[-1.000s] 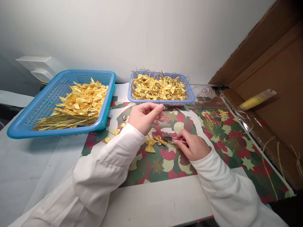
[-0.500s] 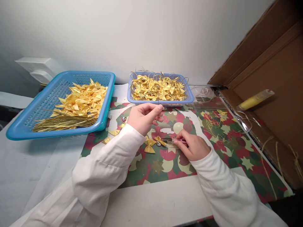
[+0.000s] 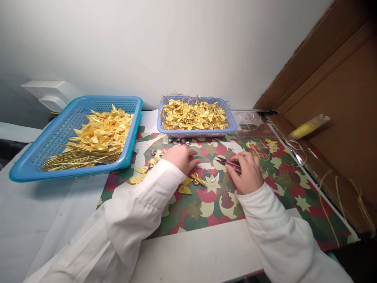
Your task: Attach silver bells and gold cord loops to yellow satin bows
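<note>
My right hand point(image 3: 247, 171) is closed round a pair of thread snips point(image 3: 232, 164) with dark pointed blades and pink handles. The blades point left, just above the patterned sheet. My left hand point(image 3: 181, 158) is over the sheet with its fingers apart, and nothing shows between them. Just below its fingertips lies a gold ribbon bow point(image 3: 185, 186) with a silver jingle bell point(image 3: 196, 182) and a loop of thin gold cord point(image 3: 211, 177). Several more jingle bells point(image 3: 153, 152) and gold bows point(image 3: 134, 180) lie left of and beyond this hand, partly hidden by it.
At the left stands a blue basket point(image 3: 136, 135) with gold bows and a bundle of gold cords point(image 3: 82, 159). A smaller blue basket point(image 3: 200, 133) of finished-looking bows is against the wall. Cut thread scraps point(image 3: 262, 151) lie right, beside a cardboard panel point(image 3: 332, 86).
My left hand has come down from its raised pinch on a thread, and its fingers have parted. My right hand has moved up slightly, bringing the snips away from the bow and bell.
</note>
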`<state>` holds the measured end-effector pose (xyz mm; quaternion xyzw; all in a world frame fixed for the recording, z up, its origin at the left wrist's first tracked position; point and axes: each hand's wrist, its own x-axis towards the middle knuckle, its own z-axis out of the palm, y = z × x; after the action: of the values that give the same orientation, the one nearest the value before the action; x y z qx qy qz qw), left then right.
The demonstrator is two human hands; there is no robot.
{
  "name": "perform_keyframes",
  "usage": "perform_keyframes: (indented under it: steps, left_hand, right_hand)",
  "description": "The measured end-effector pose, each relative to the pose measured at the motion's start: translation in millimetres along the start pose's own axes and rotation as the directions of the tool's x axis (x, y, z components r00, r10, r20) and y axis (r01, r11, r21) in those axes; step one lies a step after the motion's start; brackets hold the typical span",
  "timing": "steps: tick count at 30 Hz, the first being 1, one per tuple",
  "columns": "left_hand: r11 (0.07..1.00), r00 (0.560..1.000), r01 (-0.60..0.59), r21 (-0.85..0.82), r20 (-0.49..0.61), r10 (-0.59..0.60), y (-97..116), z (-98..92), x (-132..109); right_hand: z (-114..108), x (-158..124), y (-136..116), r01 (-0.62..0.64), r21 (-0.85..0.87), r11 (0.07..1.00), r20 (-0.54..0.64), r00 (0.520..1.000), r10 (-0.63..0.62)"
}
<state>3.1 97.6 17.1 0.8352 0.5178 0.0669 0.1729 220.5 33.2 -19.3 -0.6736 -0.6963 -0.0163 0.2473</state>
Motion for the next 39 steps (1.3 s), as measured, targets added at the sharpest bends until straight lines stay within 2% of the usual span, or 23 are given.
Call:
perform_keyframes:
  steps: [1,3,6,7,9,12,13,15,17,19,21,23,25,28,31,32,34,37,39]
  left_hand:
    - [1.000,1.000,-0.001,0.023,0.005,0.000,0.1,-1.9,-0.8]
    - [0.997,1.000,0.030,0.066,0.001,-0.030,1.3,-8.3,-4.1]
    - [0.984,0.993,0.120,0.133,0.000,-0.122,7.3,-20.8,-14.3]
    - [0.980,0.989,0.135,0.143,0.040,-0.142,10.8,-24.3,-19.2]
    - [0.988,0.972,0.104,0.111,0.197,-0.125,19.7,-27.9,-31.4]
    - [0.996,0.928,0.090,-0.019,0.363,-0.077,34.1,-22.5,-52.1]
    - [0.993,0.924,0.107,-0.041,0.373,-0.085,37.5,-18.7,-58.4]
    - [0.977,0.938,0.171,-0.130,0.324,-0.121,40.2,-10.9,-68.4]
    - [0.923,0.969,0.201,-0.328,0.202,-0.140,37.1,-5.9,-74.2]
    - [0.837,0.986,0.162,-0.522,0.059,-0.154,31.2,-4.9,-76.8]
    - [0.698,0.994,0.101,-0.709,0.041,-0.102,26.6,-5.9,-78.4]
    - [0.525,0.995,0.096,-0.846,0.103,-0.017,25.5,-6.5,-80.1]
    - [0.380,0.985,0.146,-0.913,0.171,0.033,26.5,-5.1,-81.4]
    - [0.193,0.962,0.255,-0.947,0.269,0.048,26.9,-0.1,-80.6]
    - [-0.012,0.893,0.448,-0.894,0.447,0.058,25.0,5.2,-77.5]
    - [-0.048,0.860,0.507,-0.860,0.502,0.086,24.9,6.6,-76.8]
    - [-0.060,0.815,0.570,-0.820,0.554,0.171,25.8,8.9,-76.6]
    - [-0.047,0.810,0.556,-0.830,0.528,0.256,28.0,12.5,-78.4]
    - [-0.052,0.823,0.543,-0.838,0.519,0.233,27.7,15.9,-79.3]
  right_hand:
    - [-0.9,-0.8,-6.6,0.019,0.108,0.994,0.010,1.000,-0.020]
    - [-2.3,-3.0,-20.5,0.014,0.357,0.934,0.131,0.989,-0.066]
    - [-0.5,-7.0,-37.3,-0.027,0.512,0.858,0.247,0.962,-0.117]
    - [1.2,-8.2,-41.0,-0.046,0.540,0.841,0.268,0.956,-0.119]
    - [5.1,-9.9,-45.9,-0.133,0.602,0.787,0.306,0.949,-0.074]
    - [7.3,-10.9,-50.9,-0.317,0.738,0.596,0.360,0.932,0.049]
    - [5.5,-10.8,-52.7,-0.362,0.781,0.510,0.378,0.923,0.075]
    - [-3.2,-10.4,-57.0,-0.390,0.840,0.377,0.389,0.918,0.083]
    - [-18.0,-9.4,-61.7,-0.329,0.872,0.362,0.342,0.939,0.030]
    - [-35.1,-7.9,-66.2,-0.179,0.876,0.448,0.241,0.967,-0.086]
    - [-48.8,-5.7,-70.0,-0.073,0.856,0.511,0.221,0.947,-0.235]
    - [-55.0,-2.9,-73.2,0.001,0.847,0.532,0.227,0.904,-0.363]
    - [-53.9,0.5,-75.8,0.086,0.838,0.539,0.192,0.878,-0.439]
    - [-47.2,6.4,-78.5,0.263,0.807,0.529,0.046,0.865,-0.500]
    - [-44.9,11.1,-80.3,0.475,0.753,0.454,-0.146,0.795,-0.589]
    - [-45.4,11.9,-80.9,0.531,0.730,0.429,-0.193,0.764,-0.616]
    - [-46.7,12.4,-82.1,0.596,0.696,0.401,-0.239,0.718,-0.654]
    - [-45.9,11.4,-83.0,0.622,0.675,0.395,-0.264,0.705,-0.658]
    - [-43.7,11.0,-82.8,0.622,0.680,0.388,-0.281,0.710,-0.646]
